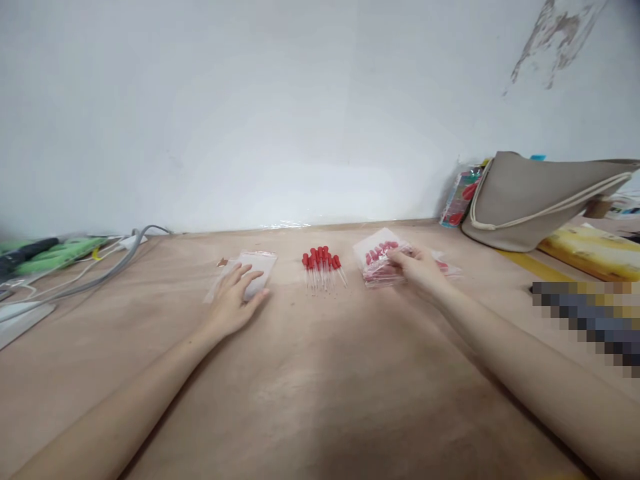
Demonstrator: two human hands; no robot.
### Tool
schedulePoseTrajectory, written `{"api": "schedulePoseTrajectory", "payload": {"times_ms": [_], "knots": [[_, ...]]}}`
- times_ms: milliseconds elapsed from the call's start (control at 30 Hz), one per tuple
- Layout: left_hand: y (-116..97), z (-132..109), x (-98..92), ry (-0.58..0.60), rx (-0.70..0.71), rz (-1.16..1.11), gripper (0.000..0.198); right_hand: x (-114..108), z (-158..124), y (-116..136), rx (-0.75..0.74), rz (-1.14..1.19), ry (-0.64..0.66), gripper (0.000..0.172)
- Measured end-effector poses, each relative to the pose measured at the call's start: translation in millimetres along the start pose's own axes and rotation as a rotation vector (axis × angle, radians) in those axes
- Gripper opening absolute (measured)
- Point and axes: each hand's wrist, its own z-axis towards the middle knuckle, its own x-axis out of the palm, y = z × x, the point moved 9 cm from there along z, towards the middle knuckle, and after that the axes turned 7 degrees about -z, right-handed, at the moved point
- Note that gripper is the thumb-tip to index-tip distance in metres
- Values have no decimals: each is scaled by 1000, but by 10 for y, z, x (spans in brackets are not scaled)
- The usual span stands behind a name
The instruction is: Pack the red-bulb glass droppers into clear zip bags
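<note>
My left hand lies with fingers spread over flat clear zip bags, touching or just above them. Between my hands, a loose cluster of droppers with red bulbs and thin clear stems rests on the table. The fingers of my right hand pinch the edge of a clear zip bag of red-bulbed droppers. This bag is on top of a pile of similar filled bags, and my hand hides part of the pile.
A grey bag with a cord and a clear patterned package stand against the wall at right. Beside them is a yellow packet. Cables and a green item lie at left on the brown table.
</note>
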Motion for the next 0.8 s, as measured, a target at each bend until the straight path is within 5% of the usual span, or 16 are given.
{"api": "schedulePoseTrajectory", "payload": {"times_ms": [200,300,433,567,633,800], "knots": [[346,-8,108,127,-180,155,48,82,39,-196,-128,-602,-49,24],[436,-16,168,175,-257,173,52,-20,-65,-67,-237,-841,-177,30],[521,-16,225,213,-311,188,53,-59,-272,280,-440,-879,-341,42],[499,-7,260,235,-280,190,42,418,-207,410,-541,-969,-36,9],[491,-10,261,225,-276,192,41,666,-91,362,-486,-1002,92,11],[534,-32,251,179,-292,168,43,988,201,158,-199,-1076,126,40]]}}
